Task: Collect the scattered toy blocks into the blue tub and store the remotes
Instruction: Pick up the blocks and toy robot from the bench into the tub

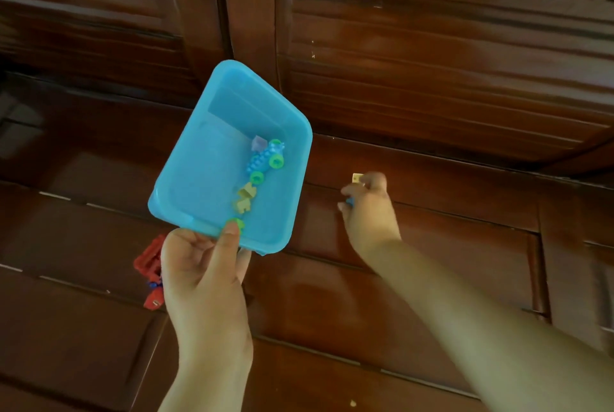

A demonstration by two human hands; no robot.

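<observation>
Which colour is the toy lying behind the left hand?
Red, seen in the head view.

Dark wood bench [432,295] w/ red toy pieces [151,270] on it.

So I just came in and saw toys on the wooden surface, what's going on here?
A person is tidying up toy blocks. The left hand grips the blue tub by its near rim and holds it tilted above the dark wooden surface. A blue toy car with green wheels and a few yellowish blocks already lie inside. The right hand reaches out, pinching a small yellow block, with something blue tucked in the fingers. Red toy pieces still lie on the surface behind the left hand.
</observation>
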